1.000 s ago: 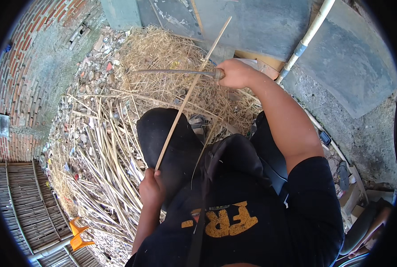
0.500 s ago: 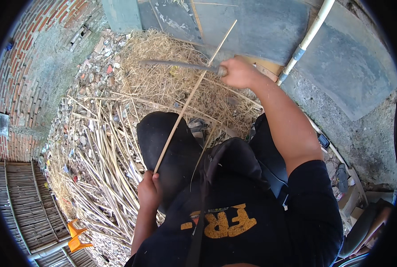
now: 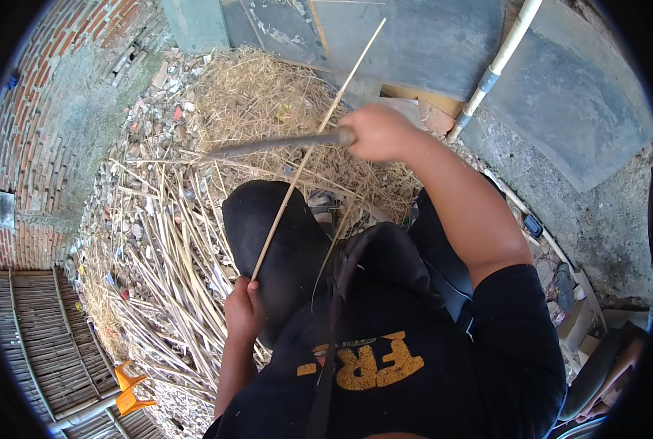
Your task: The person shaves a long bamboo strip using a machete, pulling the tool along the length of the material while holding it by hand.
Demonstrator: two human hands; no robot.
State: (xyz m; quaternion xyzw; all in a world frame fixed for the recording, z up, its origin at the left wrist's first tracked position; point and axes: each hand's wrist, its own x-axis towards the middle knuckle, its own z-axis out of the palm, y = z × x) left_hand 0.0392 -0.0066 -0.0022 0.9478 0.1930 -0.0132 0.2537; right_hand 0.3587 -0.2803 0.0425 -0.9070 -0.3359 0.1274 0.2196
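My left hand [image 3: 243,311] grips the lower end of a long thin pale reed stalk [image 3: 319,135], which slants up and to the right across my dark-trousered knee [image 3: 272,234]. My right hand [image 3: 378,132] is raised and closed on the handle of a long grey blade [image 3: 268,146]. The blade points left and crosses the stalk near its middle. Whether the blade touches the stalk I cannot tell.
A heap of cut reeds and dry straw [image 3: 173,271] covers the ground ahead and to the left. A brick wall [image 3: 41,132] curves at left, woven mats [image 3: 41,344] lie at lower left beside an orange object [image 3: 130,391]. A white pipe [image 3: 495,66] and grey slabs [image 3: 582,102] stand at right.
My right hand has risen and drawn the blade up along the stalk, from low near the straw to higher. The stalk has tilted slightly more upright. My left hand has stayed put.
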